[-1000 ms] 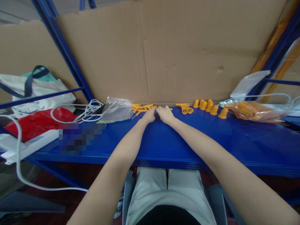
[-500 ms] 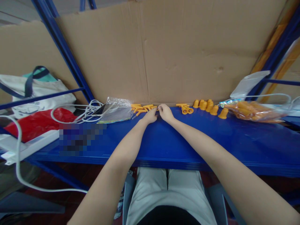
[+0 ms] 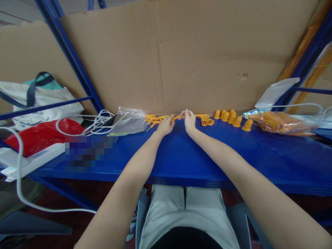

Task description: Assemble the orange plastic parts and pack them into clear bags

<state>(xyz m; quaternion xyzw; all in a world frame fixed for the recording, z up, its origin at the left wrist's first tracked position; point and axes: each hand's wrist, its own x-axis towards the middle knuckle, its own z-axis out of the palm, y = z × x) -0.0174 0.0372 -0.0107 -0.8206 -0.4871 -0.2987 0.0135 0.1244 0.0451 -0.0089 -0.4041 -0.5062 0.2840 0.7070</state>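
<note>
My left hand [image 3: 165,126] is closed around an orange plastic piece [image 3: 177,118] whose thin stem points right. The fingertips of my right hand [image 3: 190,121] are pinched together at that stem's right end; something small there is too blurred to name. Left of my left hand lies a pile of branched orange plastic pieces [image 3: 153,121], with small metal springs or screws [image 3: 148,128] at its edge. Just right of my right hand are more orange pieces [image 3: 201,116], two with round cup ends [image 3: 208,122] facing me.
Several orange bell-shaped cups [image 3: 237,121] stand to the right, beside a clear bag of orange parts [image 3: 281,122]. A clear plastic bag [image 3: 129,121], white cables [image 3: 101,124], a red bag [image 3: 49,133] and a white power strip [image 3: 36,160] lie left. Cardboard [image 3: 197,58] walls the back.
My right hand has moved right and turned more upright, apart from my left hand. The orange piece with its stem now shows between the hands.
</note>
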